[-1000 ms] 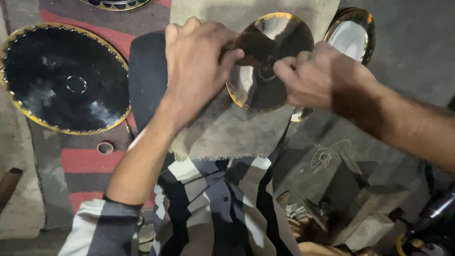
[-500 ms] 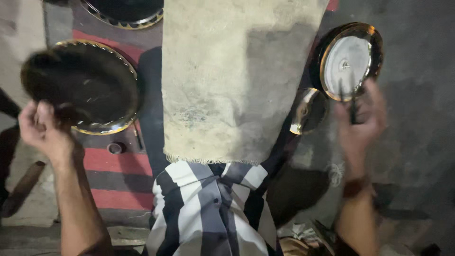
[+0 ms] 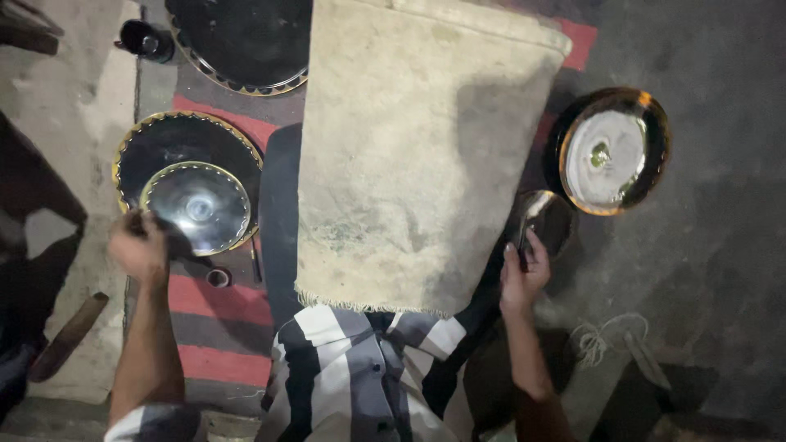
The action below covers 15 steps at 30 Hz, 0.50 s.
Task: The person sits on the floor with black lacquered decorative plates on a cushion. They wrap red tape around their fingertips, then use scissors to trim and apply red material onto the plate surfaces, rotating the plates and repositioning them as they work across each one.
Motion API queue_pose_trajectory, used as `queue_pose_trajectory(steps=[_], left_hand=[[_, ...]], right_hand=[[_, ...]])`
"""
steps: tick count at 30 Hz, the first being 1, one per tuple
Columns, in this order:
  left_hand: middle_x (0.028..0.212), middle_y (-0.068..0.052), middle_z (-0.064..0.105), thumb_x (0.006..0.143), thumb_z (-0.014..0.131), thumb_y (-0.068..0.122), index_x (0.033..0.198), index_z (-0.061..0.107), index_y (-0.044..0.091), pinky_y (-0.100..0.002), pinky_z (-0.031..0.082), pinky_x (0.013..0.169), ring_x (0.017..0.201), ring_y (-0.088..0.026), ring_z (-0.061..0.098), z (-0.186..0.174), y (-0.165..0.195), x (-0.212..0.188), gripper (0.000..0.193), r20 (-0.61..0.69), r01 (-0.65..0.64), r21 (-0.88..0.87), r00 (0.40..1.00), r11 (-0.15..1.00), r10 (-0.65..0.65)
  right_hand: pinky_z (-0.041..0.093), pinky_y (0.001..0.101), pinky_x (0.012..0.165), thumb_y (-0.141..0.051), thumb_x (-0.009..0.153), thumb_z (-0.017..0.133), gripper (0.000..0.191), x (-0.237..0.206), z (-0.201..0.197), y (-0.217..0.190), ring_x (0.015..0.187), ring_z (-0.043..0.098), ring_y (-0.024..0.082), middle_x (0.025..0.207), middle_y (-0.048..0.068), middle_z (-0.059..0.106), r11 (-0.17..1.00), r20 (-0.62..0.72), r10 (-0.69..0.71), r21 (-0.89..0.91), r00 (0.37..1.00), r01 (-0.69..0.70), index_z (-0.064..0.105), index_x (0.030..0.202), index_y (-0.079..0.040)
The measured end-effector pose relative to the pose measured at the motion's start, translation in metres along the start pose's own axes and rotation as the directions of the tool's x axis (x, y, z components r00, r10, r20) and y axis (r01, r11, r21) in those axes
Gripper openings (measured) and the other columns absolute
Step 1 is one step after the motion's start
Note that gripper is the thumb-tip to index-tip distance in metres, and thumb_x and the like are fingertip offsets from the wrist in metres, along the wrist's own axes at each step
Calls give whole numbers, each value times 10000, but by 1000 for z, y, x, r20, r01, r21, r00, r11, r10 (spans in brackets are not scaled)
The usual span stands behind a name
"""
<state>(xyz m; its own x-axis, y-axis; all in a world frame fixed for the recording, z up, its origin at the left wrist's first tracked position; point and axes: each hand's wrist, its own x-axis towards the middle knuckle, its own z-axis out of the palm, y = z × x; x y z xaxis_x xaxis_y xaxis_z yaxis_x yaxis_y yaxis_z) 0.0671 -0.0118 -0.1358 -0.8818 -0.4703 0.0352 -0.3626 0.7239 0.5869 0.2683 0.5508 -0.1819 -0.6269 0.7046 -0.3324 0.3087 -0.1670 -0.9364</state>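
Under the left hand [image 3: 141,250], blurred plate [image 3: 196,207] edge.

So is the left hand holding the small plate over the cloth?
No, the left hand holds the small plate over a larger dark plate, left of the cloth.

Grey concrete floor [image 3: 720,270] (dimly lit) under a red-striped mat [image 3: 221,327].
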Motion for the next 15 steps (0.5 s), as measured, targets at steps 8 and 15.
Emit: queue_pose_trajectory(steps=[8,15], left_hand=[[1108,-156,744,1043,792,186,1221,735,-4,-357,572,916,1005,-262,741,122,171,105,266,219,-490,-288,802,822,555],[916,-109,778,853,910,404,1057,739,53,-376,575,777,848,-248,765,306,356,201,441,349,-336,-319,828,886,440]], right_hand=[[513,328,1010,48,923,705,597,24,54,-9,1132,655,201,1252,127,671,957,-104,-231,-201,967,208,467,1469,12],[529,360,993,-81,923,715,479,72,78,-16,1101,659,226,1233,124,673,977,-114,50,213,992,-25,546,1359,27]])
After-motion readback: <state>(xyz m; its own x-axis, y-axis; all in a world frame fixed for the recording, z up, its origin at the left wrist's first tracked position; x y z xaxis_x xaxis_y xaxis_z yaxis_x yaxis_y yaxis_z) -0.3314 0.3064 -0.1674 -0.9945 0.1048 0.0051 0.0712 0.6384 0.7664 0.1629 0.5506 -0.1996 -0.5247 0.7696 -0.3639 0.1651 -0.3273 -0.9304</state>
